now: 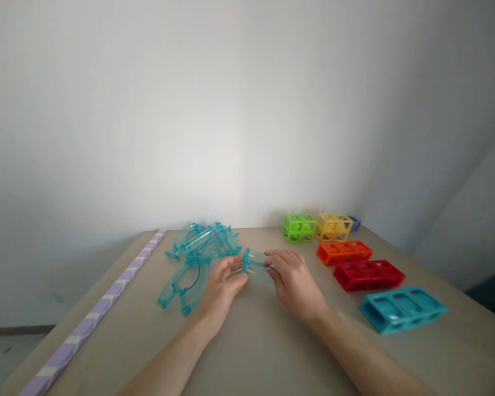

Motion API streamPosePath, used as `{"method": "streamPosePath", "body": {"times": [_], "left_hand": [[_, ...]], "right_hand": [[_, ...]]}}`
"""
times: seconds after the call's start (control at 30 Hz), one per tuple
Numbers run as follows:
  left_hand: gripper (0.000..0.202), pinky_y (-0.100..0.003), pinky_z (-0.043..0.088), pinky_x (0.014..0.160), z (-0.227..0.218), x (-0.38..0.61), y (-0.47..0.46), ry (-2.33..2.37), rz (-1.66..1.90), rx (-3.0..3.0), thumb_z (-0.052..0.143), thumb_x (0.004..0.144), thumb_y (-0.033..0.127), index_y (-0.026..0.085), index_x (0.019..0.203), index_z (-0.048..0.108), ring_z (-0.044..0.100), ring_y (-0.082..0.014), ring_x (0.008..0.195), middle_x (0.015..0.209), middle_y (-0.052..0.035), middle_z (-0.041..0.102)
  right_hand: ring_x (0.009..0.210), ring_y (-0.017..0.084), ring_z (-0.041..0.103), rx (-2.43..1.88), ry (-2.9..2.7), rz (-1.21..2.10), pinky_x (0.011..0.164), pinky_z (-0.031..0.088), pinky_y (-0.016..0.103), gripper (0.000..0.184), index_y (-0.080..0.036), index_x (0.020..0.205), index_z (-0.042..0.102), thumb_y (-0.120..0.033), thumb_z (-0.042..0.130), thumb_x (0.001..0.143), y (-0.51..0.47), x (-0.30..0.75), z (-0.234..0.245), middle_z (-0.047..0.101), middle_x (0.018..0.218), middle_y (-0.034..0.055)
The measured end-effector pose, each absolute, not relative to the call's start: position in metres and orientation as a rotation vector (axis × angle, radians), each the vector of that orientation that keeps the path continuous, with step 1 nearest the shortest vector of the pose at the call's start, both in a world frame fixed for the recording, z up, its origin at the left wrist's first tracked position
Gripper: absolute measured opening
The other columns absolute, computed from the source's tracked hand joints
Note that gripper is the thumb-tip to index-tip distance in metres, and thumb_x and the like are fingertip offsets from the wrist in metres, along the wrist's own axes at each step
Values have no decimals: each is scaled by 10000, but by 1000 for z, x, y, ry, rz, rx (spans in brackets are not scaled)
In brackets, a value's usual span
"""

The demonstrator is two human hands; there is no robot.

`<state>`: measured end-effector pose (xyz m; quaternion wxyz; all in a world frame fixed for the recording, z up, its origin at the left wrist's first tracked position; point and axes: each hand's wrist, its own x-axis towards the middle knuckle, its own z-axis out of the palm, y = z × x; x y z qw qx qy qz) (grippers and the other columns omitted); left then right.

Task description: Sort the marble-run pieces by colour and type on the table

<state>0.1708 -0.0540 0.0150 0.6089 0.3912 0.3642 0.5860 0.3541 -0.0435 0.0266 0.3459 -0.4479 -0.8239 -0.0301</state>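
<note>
While 2 hands (225, 280) (291, 275) hold 1 piece (253, 261) (clear), 6 blocks (369, 276)

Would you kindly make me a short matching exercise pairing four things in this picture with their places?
Things
1. See-through piece
2. Striped strip
3. Green block
4. Turquoise block

Places
A. Beside the yellow block, near the wall
B. Near the table's left edge
C. In front of the red block
D. Between left hand and right hand

Pairs: 1-D, 2-B, 3-A, 4-C

Translucent blue piece (252, 264) in both hands (221, 283) (295, 283)
</note>
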Motion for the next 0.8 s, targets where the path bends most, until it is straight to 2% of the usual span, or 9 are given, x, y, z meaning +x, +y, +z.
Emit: {"method": "streamPosePath", "body": {"times": [0.1, 0.27, 0.4, 0.5, 0.63, 0.8], "left_hand": [[329, -330, 510, 823, 10, 172, -54, 925, 1240, 896, 754, 633, 157, 173, 952, 676, 653, -218, 955, 1051, -81, 688], [308, -344, 552, 748, 10, 173, -54, 990, 1150, 886, 737, 655, 145, 144, 953, 661, 713, -232, 829, 1172, -146, 647], [250, -323, 570, 714, 10, 172, -54, 1013, 1147, 880, 705, 686, 116, 125, 931, 657, 724, -221, 785, 1124, -156, 655], [227, -319, 573, 719, 9, 173, -53, 1013, 1149, 883, 670, 700, 91, 124, 925, 656, 724, -217, 784, 1089, -141, 659], [206, -314, 572, 704, 9, 173, -53, 1004, 1146, 894, 653, 699, 81, 123, 900, 658, 719, -202, 747, 1030, -118, 659], [182, -312, 571, 685, 8, 173, -52, 1006, 1149, 893, 639, 700, 78, 123, 875, 655, 711, -186, 712, 983, -100, 651]], "right_hand": [[1065, 248, 551, -1349, -2137, -187, 924, 368, 390, 158, -204, 925, 681, -108, 566, 875, -35, 357, 22, 677, 1134, 77], [1079, 277, 517, -1760, -2014, -251, 887, 374, 387, 174, -241, 1014, 710, -250, 593, 885, -24, 359, 19, 667, 1127, 77], [1022, 260, 562, -1872, -1948, -231, 894, 395, 351, 241, -174, 1088, 689, -235, 561, 893, -13, 358, 17, 647, 1123, 119], [1022, 258, 578, -1926, -1907, -224, 903, 407, 329, 281, -147, 1123, 661, -281, 552, 901, -10, 356, 15, 612, 1164, 143], [1016, 295, 588, -1994, -1833, -236, 882, 430, 359, 362, -118, 1136, 631, -380, 532, 907, -11, 355, 12, 574, 1155, 187], [1072, 322, 569, -2020, -1772, -261, 891, 434, 373, 511, -103, 1273, 534, -424, 567, 877, -14, 353, 11, 484, 1248, 223]]}}
